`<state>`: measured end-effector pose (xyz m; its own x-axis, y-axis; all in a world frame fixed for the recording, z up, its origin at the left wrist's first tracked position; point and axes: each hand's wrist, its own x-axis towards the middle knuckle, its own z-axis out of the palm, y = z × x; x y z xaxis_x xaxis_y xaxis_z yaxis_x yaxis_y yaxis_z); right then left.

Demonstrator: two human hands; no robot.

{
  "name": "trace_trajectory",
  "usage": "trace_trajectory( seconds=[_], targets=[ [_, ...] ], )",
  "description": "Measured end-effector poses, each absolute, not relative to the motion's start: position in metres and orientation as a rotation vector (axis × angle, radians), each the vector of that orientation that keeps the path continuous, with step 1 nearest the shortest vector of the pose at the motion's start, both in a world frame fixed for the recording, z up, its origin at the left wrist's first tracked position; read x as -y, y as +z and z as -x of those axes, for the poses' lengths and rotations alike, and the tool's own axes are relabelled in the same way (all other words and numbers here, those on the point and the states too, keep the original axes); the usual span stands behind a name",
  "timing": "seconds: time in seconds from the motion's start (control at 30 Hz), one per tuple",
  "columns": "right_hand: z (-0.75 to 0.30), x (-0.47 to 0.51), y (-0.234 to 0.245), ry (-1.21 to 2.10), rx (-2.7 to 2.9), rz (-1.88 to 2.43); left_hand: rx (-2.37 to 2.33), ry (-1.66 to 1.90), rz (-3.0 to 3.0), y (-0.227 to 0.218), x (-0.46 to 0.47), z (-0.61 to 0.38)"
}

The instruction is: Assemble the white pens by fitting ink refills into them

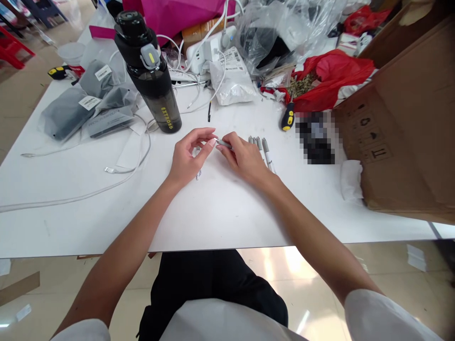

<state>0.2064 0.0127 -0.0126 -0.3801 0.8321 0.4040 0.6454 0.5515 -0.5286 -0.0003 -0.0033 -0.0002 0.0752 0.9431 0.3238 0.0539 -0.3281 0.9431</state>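
Note:
Above the white table, my right hand is closed around a grey-and-white pen, held nearly level. The thumb and fingers of my left hand are pinched at the pen's left end; what lies between those fingertips is partly hidden. Just right of my right hand, several similar pens lie side by side, some partly covered by the hand. Small white pieces show beneath my left hand, too covered to name. A thin black stick-like piece lies beyond both hands.
A black bottle stands behind my left hand, near bagged items and a white cable. Rearward are a power strip and a white packet. A yellow-black screwdriver and cardboard box are at right.

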Motion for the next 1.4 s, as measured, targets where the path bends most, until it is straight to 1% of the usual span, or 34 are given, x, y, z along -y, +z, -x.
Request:
trace_trajectory(
  seconds=[0.17, 0.43, 0.63, 0.83, 1.1, 1.27, 1.4],
  targets=[
    [-0.205, -0.011, -0.015, 0.383, 2.193, 1.184, -1.015, 1.358, -1.431, -0.003, 0.003, -0.003],
    [-0.215, -0.021, -0.013, 0.283, 2.048, 1.300, -1.130, 1.665, -1.071, -0.007, -0.017, 0.010],
    [-0.218, -0.022, -0.010, 0.289, 2.046, 1.266, -1.058, 1.646, -1.014, -0.008, -0.019, 0.012],
    [-0.214, -0.018, -0.007, 0.506, 2.087, 1.117, -1.025, 1.537, -1.004, 0.000, -0.016, 0.009],
    [-0.205, -0.011, -0.006, 0.797, 2.007, 1.006, -0.835, 1.332, -1.056, 0.004, -0.006, 0.008],
    [-0.200, -0.006, -0.003, 0.886, 1.987, 0.995, -0.863, 1.375, -1.051, 0.002, -0.008, 0.009],
    [-0.197, -0.004, -0.005, 0.833, 2.033, 0.960, -0.980, 1.476, -1.060, -0.003, -0.011, 0.007]
  ],
)
